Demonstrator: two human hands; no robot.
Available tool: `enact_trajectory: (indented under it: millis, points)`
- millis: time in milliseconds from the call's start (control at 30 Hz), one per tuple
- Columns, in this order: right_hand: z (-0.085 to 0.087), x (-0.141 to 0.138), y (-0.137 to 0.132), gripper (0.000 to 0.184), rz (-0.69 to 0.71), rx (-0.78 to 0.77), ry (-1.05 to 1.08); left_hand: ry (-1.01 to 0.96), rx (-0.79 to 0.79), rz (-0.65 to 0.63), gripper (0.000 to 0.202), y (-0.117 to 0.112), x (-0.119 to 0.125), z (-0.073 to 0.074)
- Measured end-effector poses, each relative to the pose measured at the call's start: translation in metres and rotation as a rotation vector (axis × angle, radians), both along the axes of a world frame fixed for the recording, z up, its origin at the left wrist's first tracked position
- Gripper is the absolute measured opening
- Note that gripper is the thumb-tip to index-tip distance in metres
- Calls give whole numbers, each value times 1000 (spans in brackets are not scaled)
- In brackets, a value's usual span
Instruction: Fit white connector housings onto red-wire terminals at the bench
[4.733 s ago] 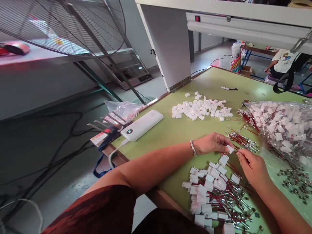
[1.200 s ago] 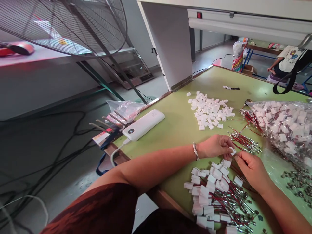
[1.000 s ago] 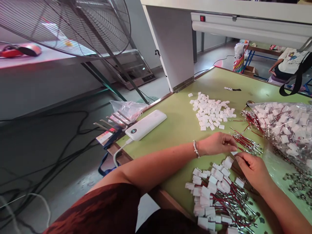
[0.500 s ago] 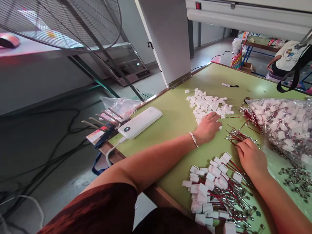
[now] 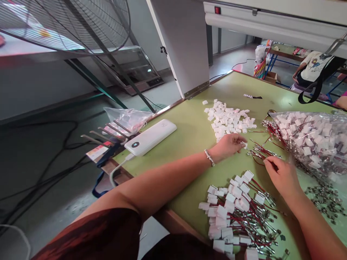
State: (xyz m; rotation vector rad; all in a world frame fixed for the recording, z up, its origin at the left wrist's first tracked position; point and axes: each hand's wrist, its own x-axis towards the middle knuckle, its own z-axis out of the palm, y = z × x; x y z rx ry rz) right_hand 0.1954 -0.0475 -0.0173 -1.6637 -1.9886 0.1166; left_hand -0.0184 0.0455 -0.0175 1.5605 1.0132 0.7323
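Observation:
My left hand (image 5: 229, 146), with a bracelet at its wrist, pinches a small white plastic piece (image 5: 245, 145) at its fingertips. It is just in front of a loose pile of such white pieces (image 5: 227, 117). My right hand (image 5: 282, 175) is closed at the fingertips on a red wire (image 5: 258, 160) beside a small bundle of red wires with metal ends (image 5: 261, 148). Nearer to me lies a heap of red wires fitted with white pieces (image 5: 230, 206). The wire's far end is hard to make out among the others.
A clear bag of white pieces (image 5: 311, 135) lies at the right, with small metal parts (image 5: 325, 202) in front. A white power bank (image 5: 151, 137) rests near the table's left edge. A fan (image 5: 89, 25) stands at upper left. A seated person (image 5: 311, 68) is beyond the table.
My left hand has drawn back from the white pile and now has a white piece at its fingertips. My right hand stays by the wire bundle. The view has shifted slightly.

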Motion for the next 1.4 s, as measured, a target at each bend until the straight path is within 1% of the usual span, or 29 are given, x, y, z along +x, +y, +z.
enact_trajectory:
  millis: [33, 67, 100, 167, 267, 333, 400, 533, 600, 667, 767, 833, 867, 967, 1067, 1133, 1200, 1300, 1400]
  points:
    - [2, -2, -2, 25, 30, -8, 52, -93, -148, -28, 11, -3, 1, 2]
    - [4, -5, -4, 26, 45, -9, 89, -173, -260, -61, 10, -7, 1, 4]
    - [6, -7, -7, 26, 49, -3, 108, -237, -338, -90, 9, -10, 2, 5]
    - [9, -11, -12, 26, 53, 5, 112, -320, -423, -123, 7, -14, 3, 4]
    - [11, -16, -16, 25, 71, -33, 123, -370, -461, -136, 9, -16, 4, 1]
    - [13, -18, -16, 25, 76, -106, 152, -386, -460, -151, 9, -16, 4, -1]
    - [16, -20, -16, 28, 67, -221, 229, -401, -454, -179, 9, -16, 3, -1]
    - [19, -20, -15, 33, 18, -516, 500, -413, -421, -234, 10, -16, 4, 0]
    - [19, -19, -14, 32, -2, -667, 623, -365, -356, -253, 8, -18, 4, 4]
    - [19, -19, -14, 31, -34, -797, 732, -287, -258, -253, 8, -20, 3, 8]
    - [21, -20, -14, 30, -100, -900, 864, -214, -114, -257, 9, -23, 2, 14]
    - [24, -21, -13, 30, -106, -940, 916, -208, -68, -293, 9, -24, 0, 15]
    - [25, -20, -13, 30, -94, -959, 932, -216, -71, -309, 8, -23, 0, 14]
    - [26, -19, -13, 33, -51, -975, 978, -279, -161, -348, 8, -21, 0, 12]
    - [26, -18, -13, 36, -53, -952, 1021, -331, -243, -401, 10, -20, 2, 10]
    - [25, -20, -14, 35, -80, -939, 1027, -307, -235, -402, 10, -23, 3, 11]
    - [24, -23, -14, 33, -110, -928, 1017, -269, -205, -361, 11, -26, 4, 12]
    - [19, -24, -16, 30, -108, -869, 929, -240, -215, -320, 12, -31, 7, 10]
    - [14, -21, -17, 32, -1, -700, 707, -254, -301, -335, 12, -33, 11, 3]
